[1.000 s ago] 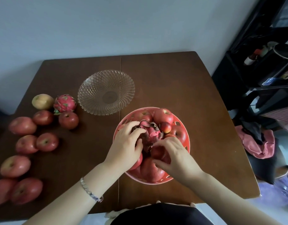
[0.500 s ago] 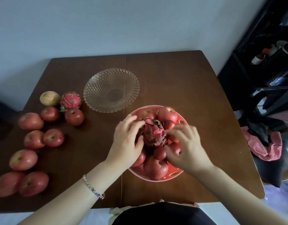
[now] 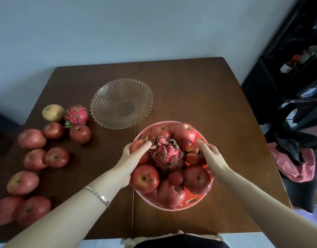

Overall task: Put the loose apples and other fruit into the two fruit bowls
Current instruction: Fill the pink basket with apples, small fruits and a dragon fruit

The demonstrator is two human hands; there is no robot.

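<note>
The red plastic bowl [image 3: 193, 203] sits at the near middle of the table, heaped with red apples and small red fruit, with a dark pink dragon fruit [image 3: 169, 154] on top. My left hand [image 3: 131, 158] lies against the bowl's left rim, its fingers curved over an apple there and holding nothing. My right hand [image 3: 214, 159] lies along the right rim with its fingers stretched out and apart. The glass bowl [image 3: 122, 103] stands empty behind the red bowl. Several loose red apples [image 3: 55, 157] lie at the table's left, with a yellow fruit [image 3: 53, 112] and a second dragon fruit [image 3: 76, 115].
The brown wooden table [image 3: 198, 97] ends at a pale wall behind. A dark shelf unit [image 3: 297, 77] stands to the right. A pink cloth [image 3: 297, 165] is draped over dark things near the table's right edge.
Both hands have come off the dragon fruit on the heap and moved apart to the red bowl's left and right sides. The dragon fruit stays on top.
</note>
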